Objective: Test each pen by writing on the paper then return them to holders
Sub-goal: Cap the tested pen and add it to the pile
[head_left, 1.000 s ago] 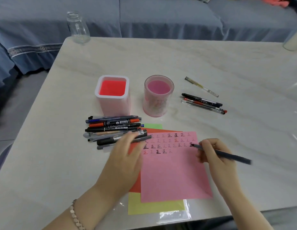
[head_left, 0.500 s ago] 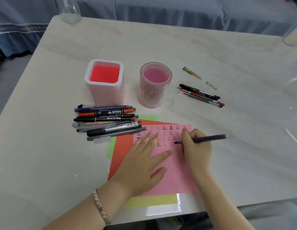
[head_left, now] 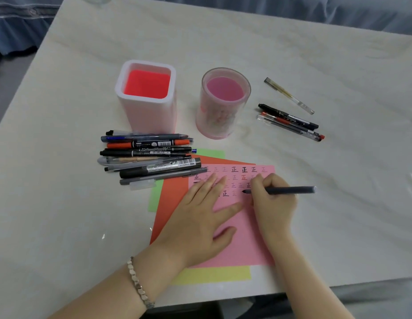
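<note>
My right hand (head_left: 273, 203) grips a dark grey pen (head_left: 290, 190), its tip touching the pink paper (head_left: 244, 238) beside rows of written characters. My left hand (head_left: 200, 217) lies flat on the same sheet with fingers spread, holding it down. A pile of several pens (head_left: 147, 157) lies left of the paper. Behind it stand a square white holder with a red inside (head_left: 146, 100) and a round clear pink holder (head_left: 223, 102), both showing no pens. More pens (head_left: 290, 122) lie to the right of the round holder.
Orange (head_left: 172, 203), green (head_left: 155, 199) and yellow (head_left: 214, 273) sheets lie under the pink one. A clear gold pen (head_left: 289, 96) lies apart at the back right. The white marble table (head_left: 338, 203) ends close to my body; blue upholstery runs behind it.
My right hand brought the pen from the paper's right edge in to the fourth row of characters. My left hand slid from the pen pile onto the pink sheet. The view tilted down.
</note>
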The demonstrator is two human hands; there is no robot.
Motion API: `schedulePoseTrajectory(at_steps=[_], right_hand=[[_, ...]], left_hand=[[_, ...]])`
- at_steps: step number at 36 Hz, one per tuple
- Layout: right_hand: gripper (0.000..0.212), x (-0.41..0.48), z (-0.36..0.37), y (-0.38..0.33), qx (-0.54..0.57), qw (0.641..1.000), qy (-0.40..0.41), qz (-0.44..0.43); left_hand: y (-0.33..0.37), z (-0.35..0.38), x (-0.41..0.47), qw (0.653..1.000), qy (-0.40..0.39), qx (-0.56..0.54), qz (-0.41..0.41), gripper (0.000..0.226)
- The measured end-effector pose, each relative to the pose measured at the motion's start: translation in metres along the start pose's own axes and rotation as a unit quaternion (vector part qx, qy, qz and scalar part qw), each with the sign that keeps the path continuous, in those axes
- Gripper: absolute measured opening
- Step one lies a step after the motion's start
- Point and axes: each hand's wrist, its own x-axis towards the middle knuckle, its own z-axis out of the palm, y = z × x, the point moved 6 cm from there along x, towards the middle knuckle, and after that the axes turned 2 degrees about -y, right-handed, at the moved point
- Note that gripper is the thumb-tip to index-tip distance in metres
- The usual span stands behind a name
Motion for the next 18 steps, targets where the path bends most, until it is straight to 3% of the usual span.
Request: schedulePoseTrajectory(at_steps=[18], right_hand=[[0.042, -0.0005, -0.0005, 0.0000, 0.010, 1.000, 0.001, -0.017]], left_hand=[[0.0000, 0.0003, -0.0008, 1.000, -0.005, 0.002, -0.002, 0.045]])
